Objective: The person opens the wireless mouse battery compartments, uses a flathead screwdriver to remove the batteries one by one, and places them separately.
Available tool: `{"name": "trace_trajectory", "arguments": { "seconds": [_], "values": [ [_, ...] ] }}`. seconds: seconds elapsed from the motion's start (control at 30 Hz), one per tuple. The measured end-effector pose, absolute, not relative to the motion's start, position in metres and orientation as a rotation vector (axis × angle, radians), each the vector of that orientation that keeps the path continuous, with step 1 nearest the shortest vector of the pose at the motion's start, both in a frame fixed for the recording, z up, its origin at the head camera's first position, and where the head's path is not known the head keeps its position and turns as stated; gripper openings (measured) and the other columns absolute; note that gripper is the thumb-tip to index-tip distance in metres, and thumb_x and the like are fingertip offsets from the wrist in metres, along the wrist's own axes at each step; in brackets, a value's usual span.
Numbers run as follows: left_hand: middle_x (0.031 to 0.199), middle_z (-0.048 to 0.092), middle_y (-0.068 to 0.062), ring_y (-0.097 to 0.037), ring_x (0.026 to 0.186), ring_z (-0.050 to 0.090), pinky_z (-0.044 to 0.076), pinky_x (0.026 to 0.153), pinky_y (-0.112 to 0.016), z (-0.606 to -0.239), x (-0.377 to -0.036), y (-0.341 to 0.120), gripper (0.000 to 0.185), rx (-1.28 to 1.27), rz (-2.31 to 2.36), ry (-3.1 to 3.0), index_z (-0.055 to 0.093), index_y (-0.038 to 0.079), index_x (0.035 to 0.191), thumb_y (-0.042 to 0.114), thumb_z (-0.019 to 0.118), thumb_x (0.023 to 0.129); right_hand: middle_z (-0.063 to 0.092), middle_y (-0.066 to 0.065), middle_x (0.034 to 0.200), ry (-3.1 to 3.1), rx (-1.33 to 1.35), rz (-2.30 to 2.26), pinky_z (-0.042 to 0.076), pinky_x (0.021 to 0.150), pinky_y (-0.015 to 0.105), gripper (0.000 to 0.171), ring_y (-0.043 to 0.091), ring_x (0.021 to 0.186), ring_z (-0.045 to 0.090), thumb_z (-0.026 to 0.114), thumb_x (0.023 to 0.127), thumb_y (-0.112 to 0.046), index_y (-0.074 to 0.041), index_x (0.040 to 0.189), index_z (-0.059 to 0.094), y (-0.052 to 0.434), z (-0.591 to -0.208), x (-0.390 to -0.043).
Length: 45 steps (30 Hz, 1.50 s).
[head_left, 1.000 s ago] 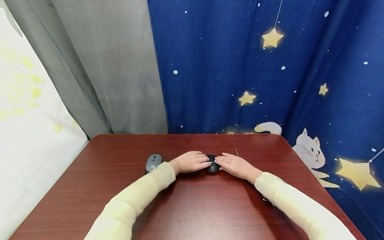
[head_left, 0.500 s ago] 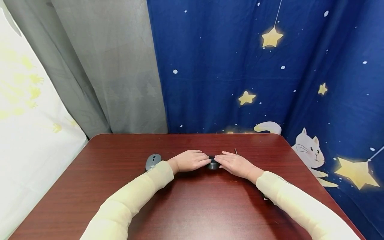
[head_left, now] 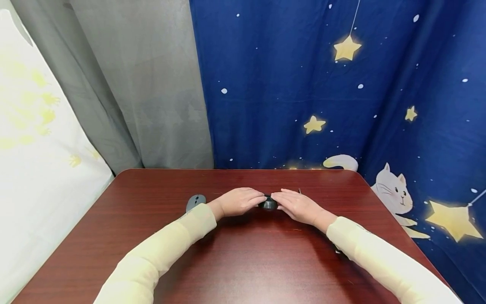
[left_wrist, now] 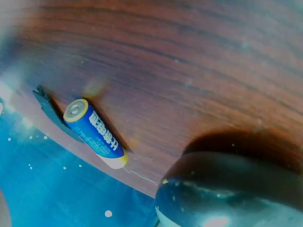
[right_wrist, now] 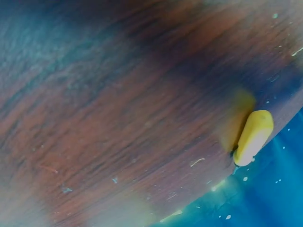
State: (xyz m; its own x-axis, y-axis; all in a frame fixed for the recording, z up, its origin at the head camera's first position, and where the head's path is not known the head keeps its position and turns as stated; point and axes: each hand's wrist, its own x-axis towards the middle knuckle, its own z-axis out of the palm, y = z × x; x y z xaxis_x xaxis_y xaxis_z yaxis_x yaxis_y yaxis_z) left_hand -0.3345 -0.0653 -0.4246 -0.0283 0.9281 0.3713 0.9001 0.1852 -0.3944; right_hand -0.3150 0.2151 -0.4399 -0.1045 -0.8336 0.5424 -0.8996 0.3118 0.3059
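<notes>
Between my two hands, in the head view, is a small black rounded object [head_left: 269,204] with a glossy front. My left hand [head_left: 240,202] holds its left side, with the fingertips over its upper edge. From the other side, my right hand [head_left: 300,207] grips it; both thumbs are mostly hidden. A grey computer mouse [head_left: 195,202] lies left of my left hand, partly covered by the sleeve. In the left wrist view, a blue and yellow battery [left_wrist: 98,135] lies beside a thin dark strip [left_wrist: 54,113]. A glossy dark rounded body [left_wrist: 227,194] fills the lower right corner.
The reddish-brown table [head_left: 243,261] ends at a blue star-patterned curtain [head_left: 265,84]. A yellow piece [right_wrist: 254,137] lies near the table edge in the right wrist view. A thin rod tip [head_left: 300,191] shows behind my right hand.
The black object and both hands have moved slightly away from me. The object's top shows less now, and its glossy front remains in sight. My left sleeve covers more of the grey mouse.
</notes>
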Motion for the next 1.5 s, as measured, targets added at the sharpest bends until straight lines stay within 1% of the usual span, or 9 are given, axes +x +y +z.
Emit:
{"name": "trace_trajectory", "arguments": {
  "seconds": [0.13,0.3,0.47,0.57,0.77,0.93,1.2,1.33,1.5],
  "values": [
    [0.121,0.063,-0.008,-0.019,0.113,0.058,0.044,0.1,-0.032,-0.422,-0.33,-0.067,0.035,-1.69,-0.038,-1.961,0.056,0.002,0.127,0.004,0.061,0.092,0.063,0.016,0.124,-1.992,1.509,0.224,0.045,0.098,0.045,0.042,0.027,0.113,0.06,0.039,0.106,-0.026,0.006,0.127,0.056,0.214,-0.436,-0.31],
    [0.122,0.063,-0.005,-0.015,0.113,0.059,0.042,0.101,-0.028,-0.418,-0.325,-0.07,0.037,-1.659,-0.108,-2.03,0.055,0.004,0.129,0.012,0.064,0.094,0.064,0.011,0.123,-2.121,1.438,0.352,0.048,0.095,0.043,0.042,0.026,0.111,0.061,0.043,0.104,-0.03,0.0,0.13,0.056,0.211,-0.432,-0.303],
    [0.123,0.063,-0.002,-0.011,0.109,0.061,0.044,0.098,-0.024,-0.416,-0.322,-0.073,0.042,-1.631,-0.165,-2.068,0.053,0.007,0.131,0.012,0.067,0.092,0.065,0.01,0.121,-2.203,1.378,0.435,0.051,0.091,0.04,0.039,0.022,0.109,0.063,0.062,0.096,-0.016,-0.002,0.131,0.056,0.206,-0.43,-0.295],
    [0.122,0.063,-0.002,-0.011,0.108,0.061,0.045,0.096,-0.024,-0.416,-0.321,-0.075,0.043,-1.617,-0.2,-2.063,0.053,0.006,0.13,0.011,0.068,0.091,0.065,0.009,0.121,-2.239,1.344,0.498,0.052,0.09,0.039,0.042,0.02,0.109,0.063,0.066,0.091,-0.01,-0.002,0.132,0.056,0.203,-0.429,-0.291],
    [0.122,0.063,-0.004,-0.013,0.107,0.062,0.046,0.096,-0.024,-0.418,-0.317,-0.076,0.043,-1.6,-0.329,-2.096,0.052,0.004,0.13,0.007,0.068,0.09,0.064,0.007,0.125,-2.325,1.247,0.614,0.051,0.091,0.043,0.04,0.018,0.11,0.063,0.064,0.093,-0.011,-0.003,0.132,0.057,0.198,-0.429,-0.286],
    [0.12,0.063,-0.006,-0.014,0.105,0.062,0.045,0.097,-0.025,-0.42,-0.314,-0.076,0.041,-1.563,-0.508,-2.155,0.052,0.004,0.132,0.007,0.064,0.093,0.064,0.005,0.125,-2.341,1.188,0.737,0.052,0.09,0.04,0.037,0.015,0.108,0.063,0.062,0.095,-0.012,-0.008,0.132,0.058,0.194,-0.431,-0.284],
    [0.121,0.062,-0.007,-0.013,0.105,0.06,0.047,0.095,-0.028,-0.42,-0.306,-0.075,0.042,-1.47,-0.719,-2.284,0.051,0.004,0.135,0.008,0.063,0.094,0.068,0.003,0.114,-2.321,1.102,0.885,0.054,0.077,0.034,0.034,0.009,0.092,0.065,0.061,0.095,-0.008,-0.01,0.13,0.06,0.187,-0.431,-0.281],
    [0.122,0.063,-0.008,-0.012,0.102,0.06,0.049,0.092,-0.028,-0.42,-0.303,-0.074,0.041,-1.42,-0.858,-2.345,0.052,0.002,0.134,0.006,0.062,0.095,0.071,0.002,0.107,-2.328,1.04,0.958,0.055,0.075,0.033,0.033,0.01,0.091,0.065,0.063,0.094,-0.008,-0.009,0.127,0.062,0.184,-0.432,-0.277],
    [0.112,0.066,-0.01,-0.012,0.091,0.064,0.052,0.081,-0.025,-0.422,-0.301,-0.072,0.04,-1.373,-1.06,-2.368,0.054,-0.001,0.132,0.0,0.062,0.093,0.072,0.004,0.104,-2.338,0.981,1.061,0.055,0.079,0.035,0.031,0.013,0.094,0.066,0.063,0.093,-0.006,-0.005,0.124,0.063,0.18,-0.432,-0.273]
  ]
}}
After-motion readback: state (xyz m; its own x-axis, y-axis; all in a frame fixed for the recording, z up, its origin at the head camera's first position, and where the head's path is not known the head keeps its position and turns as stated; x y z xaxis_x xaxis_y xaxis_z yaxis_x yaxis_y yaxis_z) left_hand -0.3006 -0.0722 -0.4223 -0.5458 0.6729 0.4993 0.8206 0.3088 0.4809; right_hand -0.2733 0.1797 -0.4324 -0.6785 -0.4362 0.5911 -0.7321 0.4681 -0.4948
